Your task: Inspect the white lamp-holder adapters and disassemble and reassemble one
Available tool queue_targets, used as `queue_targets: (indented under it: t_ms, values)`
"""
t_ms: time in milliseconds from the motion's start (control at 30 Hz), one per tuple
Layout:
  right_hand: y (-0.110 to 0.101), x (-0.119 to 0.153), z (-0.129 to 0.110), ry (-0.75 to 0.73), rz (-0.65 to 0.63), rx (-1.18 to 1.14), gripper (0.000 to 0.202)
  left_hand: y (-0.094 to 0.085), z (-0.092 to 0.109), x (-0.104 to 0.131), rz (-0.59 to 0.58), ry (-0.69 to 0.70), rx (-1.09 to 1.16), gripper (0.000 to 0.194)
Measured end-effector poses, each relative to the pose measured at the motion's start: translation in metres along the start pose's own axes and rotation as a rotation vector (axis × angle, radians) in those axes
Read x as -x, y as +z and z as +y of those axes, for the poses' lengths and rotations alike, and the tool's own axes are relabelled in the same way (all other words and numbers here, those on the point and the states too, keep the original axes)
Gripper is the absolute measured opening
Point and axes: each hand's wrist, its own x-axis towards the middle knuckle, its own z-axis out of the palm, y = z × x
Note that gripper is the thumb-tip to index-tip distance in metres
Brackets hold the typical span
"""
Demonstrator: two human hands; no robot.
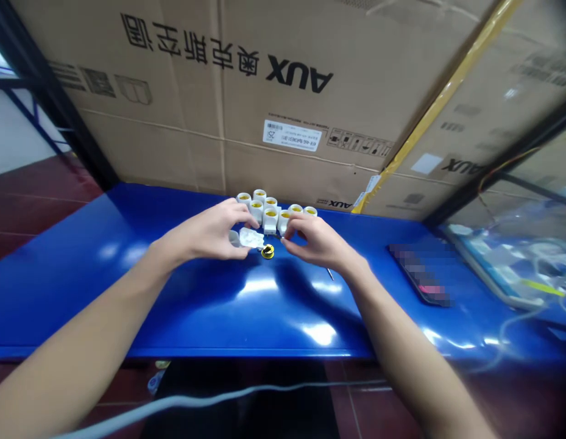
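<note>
The left hand [214,230] grips a white housing [250,238]; the right hand [317,239] nearly pinches, contents unclear. White cups [270,218] stand just beyond.

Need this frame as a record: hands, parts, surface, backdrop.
left hand: holds white plastic piece
right hand: fingertips together; anything pinched is too small to tell
between hands: small yellow-and-black part
beyond: cluster of white parts, yellow inside
surface: glossy blue table
right side: dark flat object, partly pixelated
backdrop: cardboard printed AUX
</note>
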Motion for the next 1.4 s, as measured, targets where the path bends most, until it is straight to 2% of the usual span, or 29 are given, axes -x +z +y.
queue_targets:
  t_ms: [167,267,333,433,533,567,667,733,800,867,967,1033,1100,1167,1300,1400]
  values:
    - [-0.007,0.003,0.013,0.060,-0.298,-0.110,0.015,-0.002,0.004,0.009,-0.168,-0.073,0.036,0.041]
    - [-0.002,0.003,0.013,0.094,-0.399,-0.125,0.021,0.002,0.007,0.009,-0.255,-0.104,0.066,0.052]
    - [0.001,0.002,0.012,0.099,-0.418,-0.121,0.023,0.001,0.008,0.008,-0.267,-0.131,0.068,0.060]
    - [0.002,0.001,0.013,0.062,-0.348,-0.116,0.020,-0.005,0.002,0.005,-0.149,-0.179,0.022,0.053]
    - [0.004,-0.001,0.016,0.046,-0.168,-0.065,0.017,-0.009,-0.013,0.005,-0.036,-0.195,-0.061,0.047]
    - [0.005,-0.002,0.017,0.054,-0.085,-0.046,0.017,-0.009,-0.018,0.005,-0.053,-0.223,-0.070,0.050]
    - [0.012,-0.003,0.018,0.100,0.153,-0.057,0.015,-0.010,-0.028,0.006,-0.218,-0.356,-0.030,0.047]
    - [0.016,-0.004,0.016,0.128,0.254,-0.106,0.012,-0.013,-0.027,0.005,-0.239,-0.411,0.031,0.043]
    - [0.021,-0.005,0.011,0.153,0.316,-0.203,0.009,-0.017,-0.023,0.003,-0.152,-0.436,0.147,0.045]
    - [0.026,-0.007,0.004,0.207,0.334,-0.404,0.011,-0.020,-0.020,0.003,-0.086,-0.451,0.363,0.046]
    - [0.034,-0.009,-0.006,0.338,0.277,-0.767,0.024,-0.015,-0.024,0.002,-0.073,-0.461,0.792,0.046]
    - [0.039,-0.010,-0.007,0.370,0.255,-0.842,0.027,-0.009,-0.031,0.003,-0.081,-0.475,0.985,0.048]
    - [0.043,-0.010,-0.005,0.329,0.263,-0.739,0.023,-0.005,-0.038,0.003,-0.088,-0.489,1.048,0.050]
    - [0.045,-0.009,-0.001,0.240,0.258,-0.526,0.015,-0.005,-0.042,0.003,-0.071,-0.487,1.015,0.049]
    - [0.044,-0.009,0.000,0.032,0.116,-0.144,0.021,-0.012,-0.048,0.005,-0.115,-0.508,0.667,0.042]
    - [0.044,-0.012,-0.008,0.006,-0.060,0.028,0.032,-0.013,-0.054,0.006,-0.210,-0.566,0.416,0.044]
